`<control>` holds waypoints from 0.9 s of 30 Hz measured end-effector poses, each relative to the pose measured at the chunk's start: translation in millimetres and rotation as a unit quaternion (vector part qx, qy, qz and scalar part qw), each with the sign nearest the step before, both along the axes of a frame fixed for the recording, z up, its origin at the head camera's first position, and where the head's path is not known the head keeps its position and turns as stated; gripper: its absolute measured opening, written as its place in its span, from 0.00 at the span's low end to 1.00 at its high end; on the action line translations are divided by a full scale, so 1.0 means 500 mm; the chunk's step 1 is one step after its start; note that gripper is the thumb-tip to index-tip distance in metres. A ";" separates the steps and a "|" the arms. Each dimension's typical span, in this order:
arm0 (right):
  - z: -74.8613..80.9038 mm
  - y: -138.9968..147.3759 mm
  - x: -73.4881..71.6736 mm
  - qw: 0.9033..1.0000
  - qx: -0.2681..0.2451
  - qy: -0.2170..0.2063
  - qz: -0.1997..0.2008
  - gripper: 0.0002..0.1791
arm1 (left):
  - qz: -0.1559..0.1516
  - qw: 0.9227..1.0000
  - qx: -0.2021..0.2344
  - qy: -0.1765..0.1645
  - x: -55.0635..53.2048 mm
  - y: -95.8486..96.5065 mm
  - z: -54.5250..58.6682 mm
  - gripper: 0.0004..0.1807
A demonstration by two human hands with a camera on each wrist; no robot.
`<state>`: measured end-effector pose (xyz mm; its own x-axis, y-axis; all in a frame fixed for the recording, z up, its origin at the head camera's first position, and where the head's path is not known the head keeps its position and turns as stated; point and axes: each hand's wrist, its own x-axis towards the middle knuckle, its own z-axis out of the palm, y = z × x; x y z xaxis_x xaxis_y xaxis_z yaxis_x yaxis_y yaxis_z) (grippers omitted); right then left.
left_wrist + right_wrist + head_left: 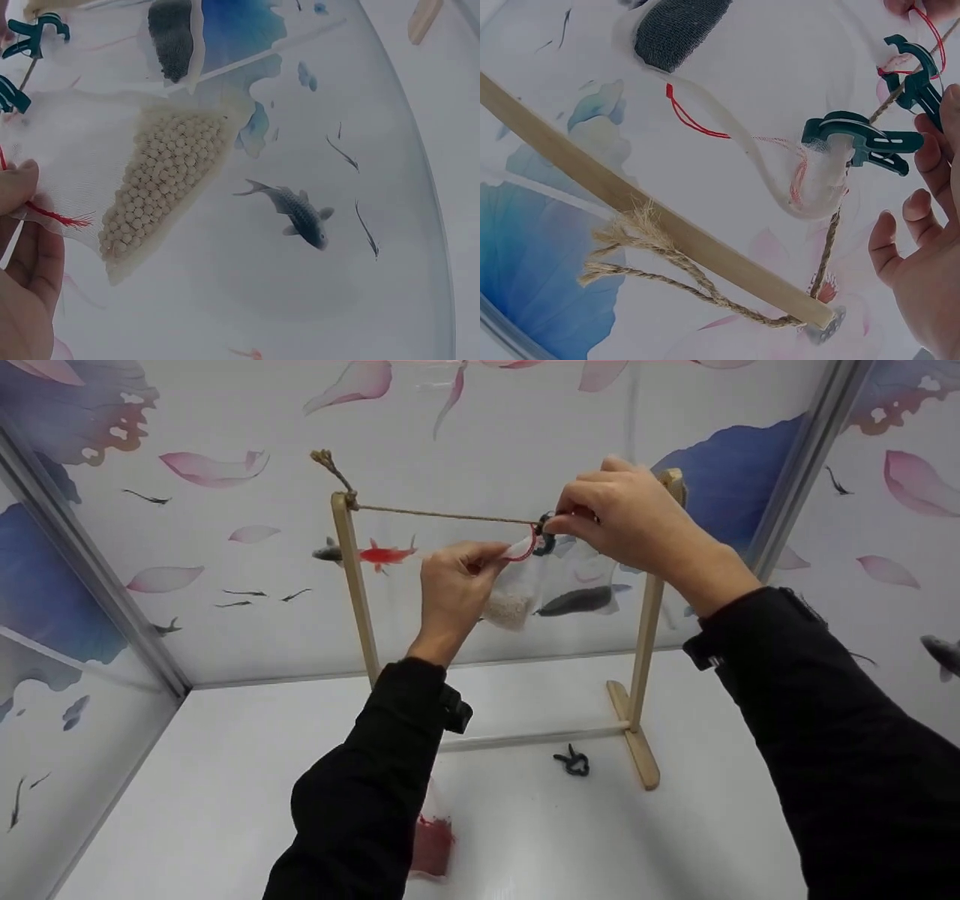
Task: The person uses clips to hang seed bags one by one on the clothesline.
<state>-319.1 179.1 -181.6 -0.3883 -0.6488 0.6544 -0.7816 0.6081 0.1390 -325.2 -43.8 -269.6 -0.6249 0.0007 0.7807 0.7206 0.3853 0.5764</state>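
Note:
My left hand [457, 585] pinches the top edge of a white mesh bag of round pale beads [169, 180], beside its red drawstring [56, 217]. The bag hangs tilted below a twine line [450, 515]. In my right hand [626, 510], thumb and fingers grip a dark green plastic clip [919, 75] at the twine; the drawstring loop runs by its jaws. Close beside it, another green clip [862, 142] clamps a second mesh bag to the twine. That bag holds dark contents [682, 30], and its red cord [697, 127] hangs loose.
A wooden stand with a left post [356, 585] and a right post [646, 652] carries the twine, knotted at its ends. On the white table [525, 832] lie a dark clip [576, 763] and, partly behind my left sleeve, a bag of red contents [433, 847]. Printed panels surround the table.

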 end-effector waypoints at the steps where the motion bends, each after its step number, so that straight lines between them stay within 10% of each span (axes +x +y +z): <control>1: 0.000 -0.003 0.001 1.000 -0.001 -0.001 0.000 0.13 | -0.001 1.000 -0.002 0.000 0.001 0.002 0.000 0.05; 16: -0.011 -0.013 0.006 0.991 0.065 -0.067 -0.100 0.28 | -0.022 1.000 -0.001 -0.013 0.001 0.009 -0.002 0.06; 27: -0.033 -0.006 0.007 0.994 0.056 -0.051 -0.083 0.32 | -0.026 0.998 -0.021 -0.047 0.006 0.001 -0.015 0.07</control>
<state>-315.7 176.2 -198.1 -0.5562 -0.6373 0.5333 -0.6854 0.7147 0.1392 -322.0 -43.2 -277.2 -0.6940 0.0673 0.7168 0.6837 0.3737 0.6269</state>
